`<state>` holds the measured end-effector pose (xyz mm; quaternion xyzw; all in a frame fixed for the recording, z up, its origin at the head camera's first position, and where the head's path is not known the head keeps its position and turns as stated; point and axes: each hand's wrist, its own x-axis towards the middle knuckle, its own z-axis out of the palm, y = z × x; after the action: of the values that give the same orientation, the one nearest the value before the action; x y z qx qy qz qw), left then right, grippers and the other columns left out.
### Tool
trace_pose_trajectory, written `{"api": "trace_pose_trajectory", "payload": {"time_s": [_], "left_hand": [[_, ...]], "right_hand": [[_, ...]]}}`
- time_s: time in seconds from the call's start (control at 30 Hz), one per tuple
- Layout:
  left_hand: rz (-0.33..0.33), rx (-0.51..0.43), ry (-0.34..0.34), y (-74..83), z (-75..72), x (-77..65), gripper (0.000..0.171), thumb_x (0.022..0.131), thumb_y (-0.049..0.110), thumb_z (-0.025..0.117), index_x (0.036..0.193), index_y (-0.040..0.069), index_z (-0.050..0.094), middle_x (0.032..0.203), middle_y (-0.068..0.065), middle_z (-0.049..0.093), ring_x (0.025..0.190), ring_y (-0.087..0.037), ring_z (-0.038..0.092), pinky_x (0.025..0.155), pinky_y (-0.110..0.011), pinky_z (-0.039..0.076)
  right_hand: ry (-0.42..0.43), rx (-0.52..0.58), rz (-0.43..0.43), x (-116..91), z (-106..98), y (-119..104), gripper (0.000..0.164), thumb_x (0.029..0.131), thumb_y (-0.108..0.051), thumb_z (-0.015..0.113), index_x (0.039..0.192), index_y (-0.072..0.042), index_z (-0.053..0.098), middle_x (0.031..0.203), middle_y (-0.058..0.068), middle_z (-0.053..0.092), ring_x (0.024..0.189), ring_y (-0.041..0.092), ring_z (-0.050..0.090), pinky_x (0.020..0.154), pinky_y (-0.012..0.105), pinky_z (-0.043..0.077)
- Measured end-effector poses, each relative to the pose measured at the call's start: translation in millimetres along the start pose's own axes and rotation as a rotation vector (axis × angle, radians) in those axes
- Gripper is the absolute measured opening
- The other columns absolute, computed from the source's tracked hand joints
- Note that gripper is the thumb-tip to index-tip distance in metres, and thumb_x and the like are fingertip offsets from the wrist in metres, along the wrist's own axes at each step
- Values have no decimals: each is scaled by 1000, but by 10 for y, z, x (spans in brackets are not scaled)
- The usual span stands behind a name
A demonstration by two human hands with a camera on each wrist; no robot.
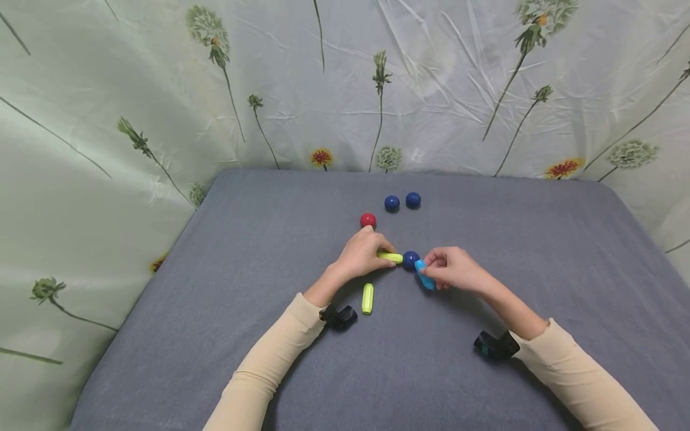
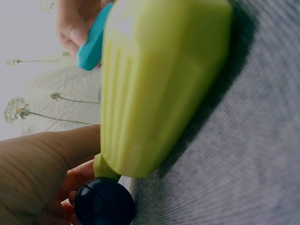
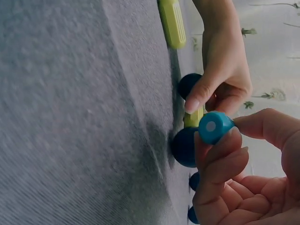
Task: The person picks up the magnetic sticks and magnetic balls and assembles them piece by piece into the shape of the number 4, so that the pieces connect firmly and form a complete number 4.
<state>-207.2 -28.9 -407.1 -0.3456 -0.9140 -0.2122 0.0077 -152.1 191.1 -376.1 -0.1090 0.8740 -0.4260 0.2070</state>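
My left hand (image 1: 362,252) pinches a yellow-green toy rod (image 1: 391,258) lying on the cloth. The rod's right end meets a dark blue ball (image 1: 411,260). Another dark ball (image 3: 188,86) shows beside the left hand in the right wrist view, hidden in the head view. Between thumb and fingers, my right hand (image 1: 457,269) holds a light blue rod (image 1: 425,276), tilted, close to the blue ball; whether they touch I cannot tell. A pale round spot marks that rod's end in the right wrist view. A loose yellow-green rod (image 1: 368,299) lies near the left wrist.
A red ball (image 1: 368,221) sits just beyond the left hand. Farther back are two dark blue balls (image 1: 392,203). Grey cloth (image 1: 269,239) covers the surface, with a flowered curtain (image 1: 345,90) behind it. Each wrist wears a black camera (image 1: 339,317).
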Motion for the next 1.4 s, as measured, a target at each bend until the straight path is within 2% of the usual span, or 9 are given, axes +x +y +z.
{"api": "trace_pose_trajectory", "payload": {"time_s": [0.27,0.7,0.93,1.4], "left_hand": [[6,8,4,4,1,1,20,75,32,77,91,19,77,87,6,74,73,-10,47,69,-23,28],[4,1,0,4,11,-9,21,76,32,77,92,18,77,87,6,74,73,-9,50,70,-23,28],[-2,10,-6,9,3,-4,22,76,33,77,92,18,77,87,6,74,73,-9,49,69,-23,29],[-3,5,-4,6,7,2,21,76,33,77,92,18,77,87,6,74,73,-9,50,69,-22,28]], "right_hand": [[93,30,26,84,-88,-3,28,91,-17,58,104,7,55,68,-3,59,59,7,53,57,25,47],[184,158,40,313,-157,27,34,93,-18,55,109,12,54,65,-10,57,57,2,53,58,20,47],[187,186,61,424,-156,67,41,94,-19,52,120,13,52,70,-8,56,59,0,53,58,17,48],[147,342,107,577,-93,104,45,95,-17,51,126,15,44,69,-8,55,58,-1,54,56,14,47]]}}
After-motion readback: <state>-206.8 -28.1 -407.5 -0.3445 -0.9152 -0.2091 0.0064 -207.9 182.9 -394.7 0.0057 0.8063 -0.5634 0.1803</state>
